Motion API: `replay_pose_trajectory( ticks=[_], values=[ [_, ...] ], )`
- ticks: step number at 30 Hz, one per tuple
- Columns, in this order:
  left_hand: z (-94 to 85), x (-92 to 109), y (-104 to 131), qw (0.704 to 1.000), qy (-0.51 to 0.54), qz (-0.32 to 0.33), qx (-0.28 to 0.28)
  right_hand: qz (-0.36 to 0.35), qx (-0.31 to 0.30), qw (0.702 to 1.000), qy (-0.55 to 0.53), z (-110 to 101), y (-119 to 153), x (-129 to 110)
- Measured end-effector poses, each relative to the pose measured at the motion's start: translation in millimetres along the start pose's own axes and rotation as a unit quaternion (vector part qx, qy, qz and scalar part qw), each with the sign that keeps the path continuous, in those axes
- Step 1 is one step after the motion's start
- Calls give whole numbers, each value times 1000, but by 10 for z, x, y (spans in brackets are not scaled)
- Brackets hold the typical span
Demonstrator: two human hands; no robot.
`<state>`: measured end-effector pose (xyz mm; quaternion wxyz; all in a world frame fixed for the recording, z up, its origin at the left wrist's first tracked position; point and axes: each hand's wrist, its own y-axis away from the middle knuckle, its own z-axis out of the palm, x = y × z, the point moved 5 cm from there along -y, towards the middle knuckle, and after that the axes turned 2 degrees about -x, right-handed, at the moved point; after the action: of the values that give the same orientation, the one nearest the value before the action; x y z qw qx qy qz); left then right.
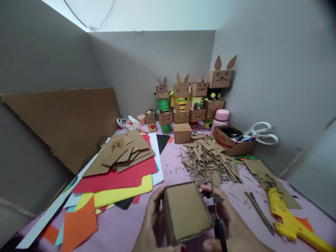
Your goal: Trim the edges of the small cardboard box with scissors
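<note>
A brown cardboard box (187,210) is held low in front of me, its flat face turned up toward the camera. My left hand (152,218) grips its left side, with the thumb at the near lower edge. On the other side my right hand (225,213) is closed around black-handled scissors (217,220), their blades pointing away from me and spread a little. Fingers of that hand also reach the box's right edge. The box's underside is hidden.
Cardboard scraps (210,157) lie heaped beyond my right hand. A yellow glue gun (288,224) rests at right. Cardboard sheets (126,150) and coloured paper (118,175) are at left. Cardboard animal figures (181,91), a small box (182,133) and a tool box (231,143) stand behind.
</note>
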<state>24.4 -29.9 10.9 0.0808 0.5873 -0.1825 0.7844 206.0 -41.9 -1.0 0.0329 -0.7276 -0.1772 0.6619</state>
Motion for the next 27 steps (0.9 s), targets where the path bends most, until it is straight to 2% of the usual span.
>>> replay_pose_trajectory(
  ticks=[3, 7, 10, 13, 18, 21, 27],
  values=[
    [-170, -214, -73, 999, -28, 7, -14, -42, 7, 999, 20, -35, 10, -72],
    [-539, -525, -175, 996, -73, 30, 33, -119, 7, 985, 125, -84, 41, -160],
    [-680, -625, -178, 992, -98, 66, 42, -176, 22, 971, 163, -96, 60, -209],
    [-660, -587, -138, 987, -112, 111, 38, -211, 15, 962, 173, -58, 68, -255],
    [-464, -365, -26, 966, -140, 215, 20, -236, 4, 954, 185, -22, 95, -321],
    [-418, -288, 16, 953, -167, 251, 21, -250, -1, 947, 202, -9, 101, -328],
    [-452, -303, -43, 956, -187, 219, 51, -294, 29, 927, 232, 29, 62, -341]
  ],
)
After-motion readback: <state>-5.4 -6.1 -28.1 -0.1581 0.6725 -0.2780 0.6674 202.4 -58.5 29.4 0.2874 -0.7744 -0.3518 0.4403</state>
